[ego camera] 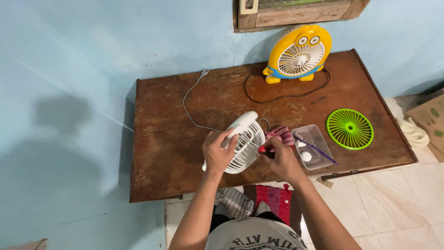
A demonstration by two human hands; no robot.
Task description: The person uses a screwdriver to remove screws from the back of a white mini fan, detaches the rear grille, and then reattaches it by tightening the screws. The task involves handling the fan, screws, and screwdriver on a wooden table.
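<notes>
My left hand (217,152) has its grip closed around the rim of the white fan (243,142), which stands tilted on the desk (166,139) near the front edge. My right hand (280,159) is clenched on a red-handled screwdriver (262,149), its tip at the fan's grille. Behind that hand lies a red cloth (282,134), touching the fan. Just right of it sits a clear tray (314,146) with small white parts and a purple stick across it, close to the front edge. Further right a green grille (349,128) lies flat, near the right edge. A yellow fan (298,53) stands at the back edge against the wall, its black cord (286,96) looping forward. The white fan's cord (189,106) trails back-left. The left part of the desk is bare wood, well apart from everything.
</notes>
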